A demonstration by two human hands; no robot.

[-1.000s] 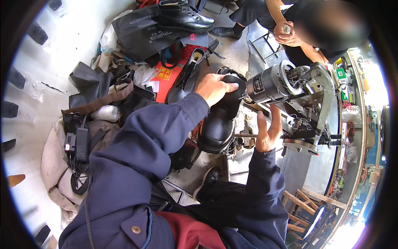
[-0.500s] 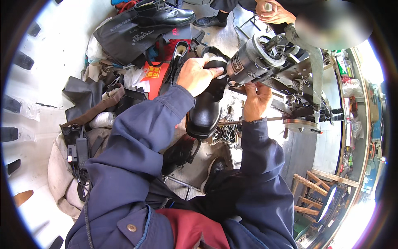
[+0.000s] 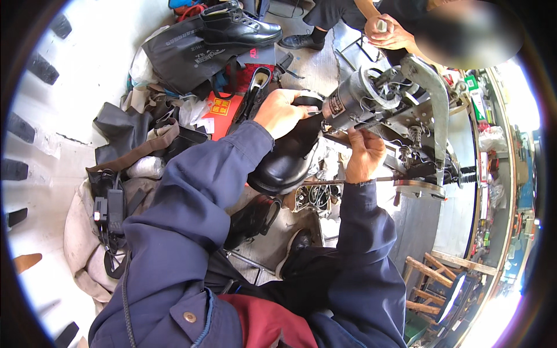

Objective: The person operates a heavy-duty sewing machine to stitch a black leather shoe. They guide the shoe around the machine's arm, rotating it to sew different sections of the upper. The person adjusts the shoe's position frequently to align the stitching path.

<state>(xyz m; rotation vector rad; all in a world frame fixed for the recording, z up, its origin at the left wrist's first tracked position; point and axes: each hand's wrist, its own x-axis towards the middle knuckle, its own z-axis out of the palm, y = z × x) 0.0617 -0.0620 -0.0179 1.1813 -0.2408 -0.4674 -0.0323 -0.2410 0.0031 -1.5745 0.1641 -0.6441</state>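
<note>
My left hand (image 3: pixel 283 114) grips a shiny black leather boot (image 3: pixel 281 169) at its upper part, thumb and fingers pinching a dark edge near the opening. The boot's rounded toe points down and to the left. Its upper end is right against the head of a metal sewing machine (image 3: pixel 355 100). Just below the machine's arm is my right hand (image 3: pixel 366 155), fingers curled and thumb pressed in; what they pinch is hidden or too small to make out. The needle area is out of sight behind the machine head.
A lined black boot (image 3: pixel 255 95) stands left of my left hand; another black boot (image 3: pixel 252 220) lies below. A black shoe (image 3: pixel 241 28) rests on a dark bag (image 3: pixel 188 55). A co-worker's hands (image 3: pixel 390 33) are beyond the machine. A wooden stool (image 3: pixel 432 284) stands lower right.
The boot's toe has swung to the left and turned, with my left hand still gripping the upper. My right hand sits slightly lower under the machine. The whole view has shifted a little.
</note>
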